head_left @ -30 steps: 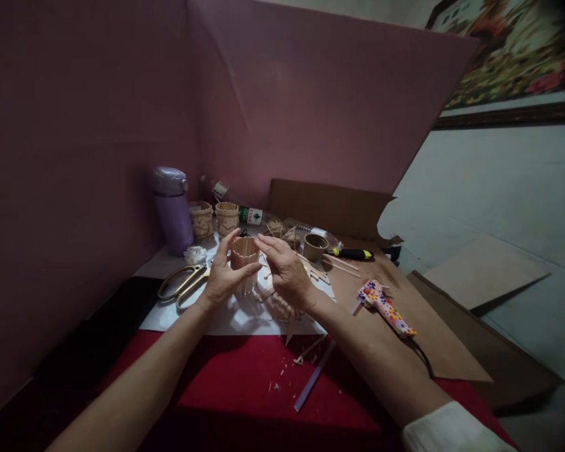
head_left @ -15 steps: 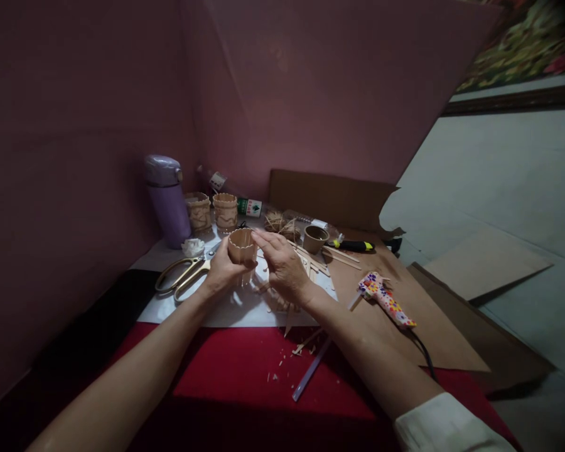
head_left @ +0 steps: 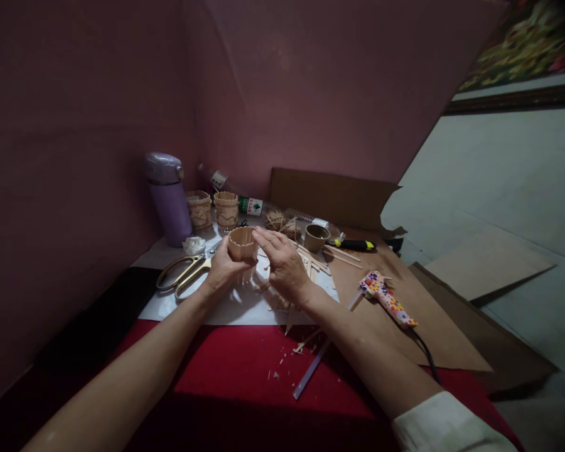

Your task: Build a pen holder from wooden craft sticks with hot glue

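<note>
Both forearms [head_left: 136,358] reach forward over the red cloth [head_left: 245,361]. The left hand [head_left: 223,267] curls round a scallop-rimmed wooden-stick cup [head_left: 242,252] above white paper [head_left: 238,311]; the right hand [head_left: 285,267] lays straightened fingers at its rim, whether pinching I can't tell.

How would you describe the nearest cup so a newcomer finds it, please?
Find the white sheet on the red cloth. There, between left hand and right hand, is a tan cup with a wavy rim. Unlike the two patterned cups near the purple bottle, it is held.
</note>
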Motion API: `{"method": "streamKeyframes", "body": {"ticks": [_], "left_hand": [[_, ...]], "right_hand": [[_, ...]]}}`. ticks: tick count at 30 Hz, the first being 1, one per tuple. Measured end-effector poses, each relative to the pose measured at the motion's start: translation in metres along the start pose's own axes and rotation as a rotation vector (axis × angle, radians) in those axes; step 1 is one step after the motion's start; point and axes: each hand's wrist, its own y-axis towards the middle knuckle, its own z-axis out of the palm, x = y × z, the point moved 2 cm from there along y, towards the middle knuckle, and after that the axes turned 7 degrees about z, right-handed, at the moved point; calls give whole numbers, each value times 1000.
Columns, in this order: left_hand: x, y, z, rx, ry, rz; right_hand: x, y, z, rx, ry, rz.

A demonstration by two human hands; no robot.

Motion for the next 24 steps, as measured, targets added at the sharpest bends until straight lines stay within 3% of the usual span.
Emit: {"method": "streamKeyframes", "body": {"ticks": [9, 15, 19, 24], "left_hand": [[-1, 0, 1, -27, -11, -7], [-11, -4, 2, -12, -118, -20], [-24, -11, 7, 53, -302, -161], [-38, -20, 17, 117, -424, -296]], "right_hand": [[1, 0, -1, -2, -34, 11], [-3, 2, -3, -55, 116, -17], [-3, -2, -8, -121, 281, 128], [4, -18, -12, -12, 533, 328]]}}
